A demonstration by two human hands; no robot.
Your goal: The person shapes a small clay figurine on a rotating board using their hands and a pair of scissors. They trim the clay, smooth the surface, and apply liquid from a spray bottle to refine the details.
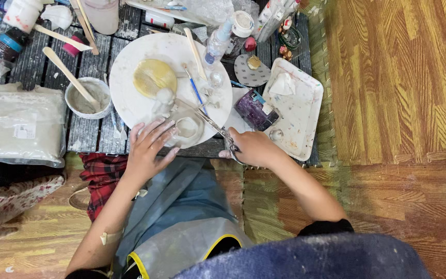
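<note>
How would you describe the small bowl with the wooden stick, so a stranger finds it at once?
Start at the large round white board in the middle of the dark slatted table. Just left of it stands a small white bowl of grey paste. A pale wooden stick leans in it, unlike any other container there.

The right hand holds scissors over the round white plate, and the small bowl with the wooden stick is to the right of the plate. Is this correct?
Not quite. The head view shows the small bowl with the wooden stick to the left of the round white plate. The right hand does hold scissors.
</note>
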